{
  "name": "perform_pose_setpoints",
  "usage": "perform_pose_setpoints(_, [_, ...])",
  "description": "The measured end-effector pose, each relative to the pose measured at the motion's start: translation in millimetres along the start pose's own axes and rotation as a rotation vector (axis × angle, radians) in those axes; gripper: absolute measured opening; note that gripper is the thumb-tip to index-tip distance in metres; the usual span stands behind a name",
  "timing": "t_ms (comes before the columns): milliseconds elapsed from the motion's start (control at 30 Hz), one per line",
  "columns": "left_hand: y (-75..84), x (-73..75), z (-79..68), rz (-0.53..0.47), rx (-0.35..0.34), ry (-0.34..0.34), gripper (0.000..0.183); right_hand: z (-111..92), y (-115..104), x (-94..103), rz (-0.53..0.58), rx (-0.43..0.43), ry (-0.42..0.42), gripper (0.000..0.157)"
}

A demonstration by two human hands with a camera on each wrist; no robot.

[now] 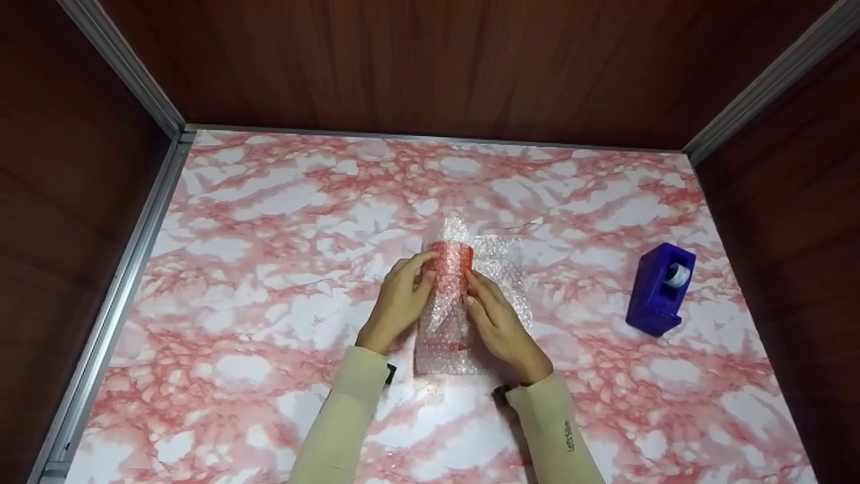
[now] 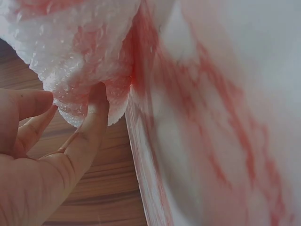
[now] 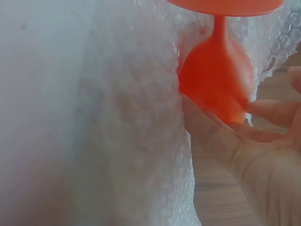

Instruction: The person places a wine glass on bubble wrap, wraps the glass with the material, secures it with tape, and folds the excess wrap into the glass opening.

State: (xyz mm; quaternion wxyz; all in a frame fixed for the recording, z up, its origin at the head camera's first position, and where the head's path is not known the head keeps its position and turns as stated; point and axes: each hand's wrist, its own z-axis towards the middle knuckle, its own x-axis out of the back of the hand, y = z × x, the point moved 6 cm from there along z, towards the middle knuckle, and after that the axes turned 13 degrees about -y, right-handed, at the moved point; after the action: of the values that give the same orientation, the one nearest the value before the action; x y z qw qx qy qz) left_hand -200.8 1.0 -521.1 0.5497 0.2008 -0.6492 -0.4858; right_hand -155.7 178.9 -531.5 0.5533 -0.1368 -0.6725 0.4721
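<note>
An orange stemmed goblet point(image 3: 216, 70) lies on its side, partly covered by bubble wrap point(image 1: 497, 269). The right wrist view shows its round foot, thin stem and bowl. On its left side, my left hand point(image 1: 402, 299) holds the wrapped goblet with bent fingers, touching the bubble wrap point(image 2: 70, 61) in the left wrist view. My right hand point(image 1: 498, 319) grips the goblet from the right, fingers and thumb against the bowl and the wrap's edge. A flat part of the wrap extends to the right under that hand.
A purple tape dispenser point(image 1: 655, 292) with a roll of clear tape stands at the right of the pink-and-white marbled table point(image 1: 269, 323). Dark wood panels point(image 1: 430, 67) with metal rails enclose the back and both sides.
</note>
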Motion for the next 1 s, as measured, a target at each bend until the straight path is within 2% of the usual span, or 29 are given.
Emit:
perform_pose_setpoints(200, [0.1,0.7,-0.1,0.026,0.014,0.003,0.035,0,-1,-3.0,0.053,-0.014,-0.023,0.053])
perform_pose_setpoints(567, [3.4,-0.9,1.8,0.036,0.002,0.011,0.035,0,-6,2.2,-0.047,0.018,0.021,0.051])
perform_pose_setpoints(767, [4.6,-3.0,2.5,0.033,-0.004,0.003,0.036,0,-11,1.2,-0.169,0.031,0.029,0.054])
perform_pose_setpoints(1000, [6.2,-3.0,1.9,0.041,-0.008,0.006,0.036,0,-10,4.0,-0.145,0.009,0.014,0.052])
